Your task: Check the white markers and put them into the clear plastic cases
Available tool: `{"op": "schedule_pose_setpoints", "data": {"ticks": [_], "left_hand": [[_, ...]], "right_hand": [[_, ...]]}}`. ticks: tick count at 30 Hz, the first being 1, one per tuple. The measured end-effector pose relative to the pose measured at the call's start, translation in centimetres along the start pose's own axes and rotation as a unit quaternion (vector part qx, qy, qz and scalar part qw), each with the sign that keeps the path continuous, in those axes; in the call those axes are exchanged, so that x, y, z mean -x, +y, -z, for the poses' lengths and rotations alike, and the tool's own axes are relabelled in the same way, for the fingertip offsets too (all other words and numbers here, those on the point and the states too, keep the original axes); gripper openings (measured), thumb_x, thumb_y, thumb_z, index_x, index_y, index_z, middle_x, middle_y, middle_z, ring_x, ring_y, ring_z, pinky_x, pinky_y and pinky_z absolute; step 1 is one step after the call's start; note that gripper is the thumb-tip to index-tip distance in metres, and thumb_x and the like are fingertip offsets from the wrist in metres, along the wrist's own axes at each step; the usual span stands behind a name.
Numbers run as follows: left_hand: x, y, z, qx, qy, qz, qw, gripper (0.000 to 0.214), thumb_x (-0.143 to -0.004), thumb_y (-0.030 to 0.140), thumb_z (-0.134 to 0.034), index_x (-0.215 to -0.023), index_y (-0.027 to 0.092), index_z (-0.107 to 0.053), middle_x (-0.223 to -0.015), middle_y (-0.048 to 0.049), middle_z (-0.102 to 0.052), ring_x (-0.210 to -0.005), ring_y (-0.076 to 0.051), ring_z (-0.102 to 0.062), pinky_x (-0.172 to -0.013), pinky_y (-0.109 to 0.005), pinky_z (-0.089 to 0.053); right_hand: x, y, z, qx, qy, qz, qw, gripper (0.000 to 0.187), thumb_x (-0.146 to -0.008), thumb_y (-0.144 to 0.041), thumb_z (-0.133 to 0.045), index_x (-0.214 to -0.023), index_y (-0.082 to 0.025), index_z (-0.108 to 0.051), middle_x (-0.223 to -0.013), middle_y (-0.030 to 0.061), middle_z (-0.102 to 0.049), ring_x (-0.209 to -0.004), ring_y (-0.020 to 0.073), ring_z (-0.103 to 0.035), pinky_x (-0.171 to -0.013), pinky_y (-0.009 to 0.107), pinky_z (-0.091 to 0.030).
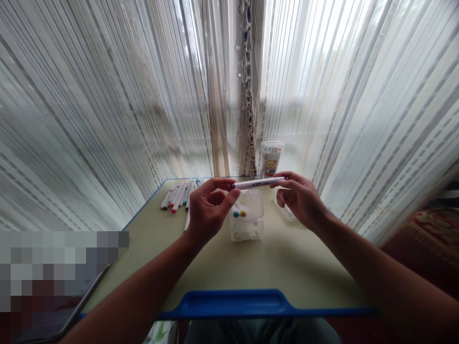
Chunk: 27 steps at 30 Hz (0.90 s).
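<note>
A white marker (258,183) with a dark purple cap end is held level above the table, between both hands. My left hand (210,205) pinches its capped end between thumb and fingers. At the other end, the thumb and fingers of my right hand (299,198) grip the barrel. Below the marker an open clear plastic case (247,230) stands on the table. Two markers with teal and yellow ends (239,214) lie in it. Left of my left hand lies a pile of white markers (175,197) with coloured ends, partly hidden by that hand.
The pale green table (279,267) has a blue rim with a blue tray (234,302) at the front. A clear container (271,157) stands at the back. A clear lid or tray (287,210) sits partly behind my right hand. Striped curtains (107,95) hang behind the table.
</note>
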<state>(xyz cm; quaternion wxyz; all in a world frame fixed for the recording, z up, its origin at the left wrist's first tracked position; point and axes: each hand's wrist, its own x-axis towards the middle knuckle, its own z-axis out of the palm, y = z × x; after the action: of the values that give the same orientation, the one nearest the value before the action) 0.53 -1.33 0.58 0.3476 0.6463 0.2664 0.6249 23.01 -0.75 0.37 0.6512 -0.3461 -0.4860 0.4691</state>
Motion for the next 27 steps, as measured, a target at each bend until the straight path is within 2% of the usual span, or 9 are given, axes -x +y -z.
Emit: {"op": "schedule_pose_setpoints", "data": {"ticks": [4, 15, 27], "left_hand": [[0.32, 0.29, -0.25, 0.004, -0.015, -0.016, 1.0, 0.025, -0.077, 0.024, -0.081, -0.097, 0.014, -0.072, -0.079, -0.0023, -0.069, -0.053, -0.006, -0.056, -0.047, -0.017, -0.043], [0.25, 0.33, -0.13, 0.011, -0.033, -0.026, 0.999, 0.024, -0.074, 0.015, -0.082, -0.095, 0.014, -0.071, -0.077, -0.0009, -0.07, -0.05, -0.005, -0.056, -0.044, -0.014, -0.043], [0.23, -0.02, -0.03, -0.004, -0.027, -0.018, 0.999, 0.025, -0.077, 0.025, -0.08, -0.098, 0.015, -0.072, -0.075, -0.0018, -0.069, -0.048, -0.005, -0.052, -0.044, -0.017, -0.04]], "right_hand": [[-0.02, 0.17, 0.09, -0.006, -0.005, -0.014, 1.0, 0.017, -0.071, -0.024, -0.075, -0.084, -0.018, -0.068, -0.071, 0.0003, -0.067, -0.039, 0.0079, -0.051, -0.037, 0.023, -0.036], [-0.02, 0.51, 0.23, 0.001, -0.002, -0.021, 1.0, 0.016, -0.07, -0.023, -0.075, -0.084, -0.017, -0.07, -0.071, 0.0001, -0.065, -0.041, 0.0079, -0.051, -0.038, 0.023, -0.038], [0.02, 0.43, 0.1, 0.013, 0.0, -0.015, 1.0, 0.016, -0.071, -0.027, -0.077, -0.083, -0.019, -0.071, -0.07, 0.0006, -0.064, -0.041, 0.0082, -0.049, -0.037, 0.023, -0.037]]}}
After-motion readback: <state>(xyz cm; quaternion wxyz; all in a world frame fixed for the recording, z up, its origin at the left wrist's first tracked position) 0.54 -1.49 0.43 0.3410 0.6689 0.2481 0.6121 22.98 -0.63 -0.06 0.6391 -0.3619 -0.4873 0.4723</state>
